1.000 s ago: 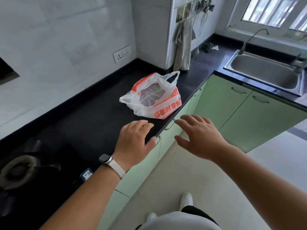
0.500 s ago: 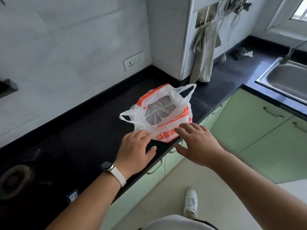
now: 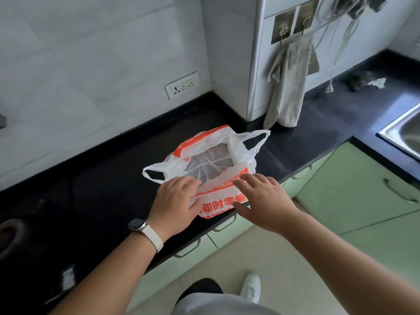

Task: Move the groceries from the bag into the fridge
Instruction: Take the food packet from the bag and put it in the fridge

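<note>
A white plastic bag (image 3: 218, 201) with orange print sits on the black countertop (image 3: 109, 192) near its front edge. Its mouth gapes upward and a clear inner wrapping (image 3: 206, 165) shows inside; the contents cannot be made out. My left hand (image 3: 175, 204), with a watch on the wrist, rests on the bag's near left side, fingers spread. My right hand (image 3: 263, 198) lies against the bag's near right side, fingers apart, gripping nothing. No fridge is in view.
Green cabinet doors (image 3: 354, 189) run under the counter. A steel sink (image 3: 406, 133) is at the right edge, a grey towel (image 3: 288, 87) hangs on a hook behind the bag, and a gas burner (image 3: 11, 230) is at the far left. A wall socket (image 3: 181, 85) is behind.
Both hands have moved forward from the counter's edge to the bag and now touch its near side. The view has come closer to the bag.
</note>
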